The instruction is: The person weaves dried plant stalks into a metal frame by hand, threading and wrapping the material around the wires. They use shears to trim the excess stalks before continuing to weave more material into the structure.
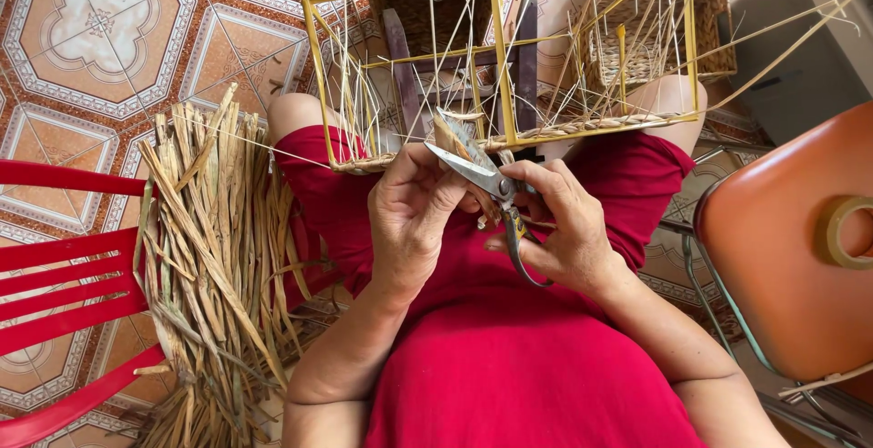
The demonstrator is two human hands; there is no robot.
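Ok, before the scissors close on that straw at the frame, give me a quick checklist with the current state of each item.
1. Scissors gripped in right hand: ok.
2. Blades open: ok.
3. Left hand steadying the straw piece at the blades: ok.
4. Left fingertips out of the blade path: cannot tell, they sit very close.
5. Yellow wire frame resting steady across the knees: ok.
6. Spare dried straw bundle within reach on the left: ok.
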